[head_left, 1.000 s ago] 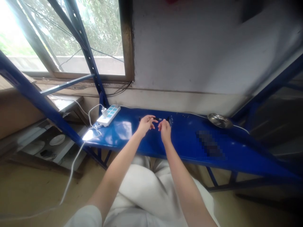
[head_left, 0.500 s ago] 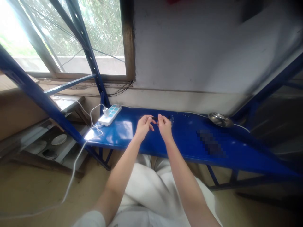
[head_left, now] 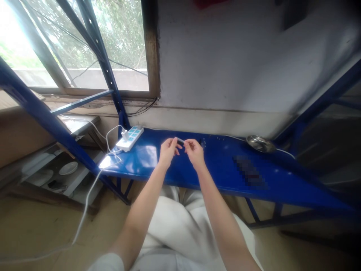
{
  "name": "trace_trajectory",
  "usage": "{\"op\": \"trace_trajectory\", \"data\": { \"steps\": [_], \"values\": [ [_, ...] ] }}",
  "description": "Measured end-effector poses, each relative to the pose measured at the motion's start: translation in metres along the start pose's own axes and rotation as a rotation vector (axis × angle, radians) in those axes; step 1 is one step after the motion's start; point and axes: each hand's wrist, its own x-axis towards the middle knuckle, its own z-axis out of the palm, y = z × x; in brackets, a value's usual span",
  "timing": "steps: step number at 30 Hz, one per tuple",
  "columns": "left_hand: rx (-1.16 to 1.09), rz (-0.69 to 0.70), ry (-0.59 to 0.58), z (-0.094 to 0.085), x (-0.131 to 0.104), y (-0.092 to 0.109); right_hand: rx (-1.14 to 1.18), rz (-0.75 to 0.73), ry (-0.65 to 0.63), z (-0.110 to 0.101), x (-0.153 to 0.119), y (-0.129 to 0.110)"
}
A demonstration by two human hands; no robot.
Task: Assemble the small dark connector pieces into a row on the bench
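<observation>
Above the blue table (head_left: 217, 165), my left hand (head_left: 169, 151) and my right hand (head_left: 194, 152) face each other with closed fingers. Between their fingertips runs a small, thin, light grey piece (head_left: 180, 140), gripped at its left end by my left hand and at its right end by my right. It is too small to identify. Just right of my right hand, some small clear pieces (head_left: 203, 144) lie on the tabletop. A few tiny bits (head_left: 220, 139) lie near the table's back edge.
A white power strip (head_left: 129, 139) with a plugged-in cable sits at the table's left end. A shiny metal bowl (head_left: 260, 143) stands at the back right, with a dark pixelated object (head_left: 249, 171) in front. Blue posts rise at both sides.
The piece between my hands looked dark and now appears light grey. My left hand has shifted slightly left, and my right fingers have turned inward and a little lower. The view has moved slightly.
</observation>
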Motion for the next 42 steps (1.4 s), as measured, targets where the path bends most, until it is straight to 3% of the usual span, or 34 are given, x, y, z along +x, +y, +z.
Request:
{"op": "trace_trajectory", "data": {
  "steps": [7,11,15,20,24,28,37,42],
  "values": [
    [-0.038,-0.004,-0.023,0.003,-0.002,-0.007,-0.085,-0.018,-0.057,-0.001,-0.003,0.009],
    [0.006,0.003,-0.073,0.003,-0.003,-0.008,-0.166,-0.065,-0.065,-0.011,0.0,0.013],
    [0.073,0.017,-0.118,0.009,0.002,-0.013,-0.198,0.003,-0.112,-0.025,0.004,0.013],
    [0.174,0.033,-0.177,0.028,0.018,-0.032,-0.203,0.074,0.077,-0.055,0.009,0.026],
    [0.357,0.004,-0.252,0.049,0.031,-0.053,-0.311,0.213,0.224,-0.085,0.009,0.048],
    [0.585,-0.04,-0.294,0.067,0.039,-0.071,-0.482,0.334,0.195,-0.104,0.006,0.066],
    [0.784,-0.048,-0.297,0.089,0.053,-0.106,-0.868,0.396,0.02,-0.096,0.017,0.092],
    [0.826,-0.025,-0.284,0.092,0.055,-0.112,-0.966,0.43,-0.056,-0.09,0.023,0.103]
  ]
}}
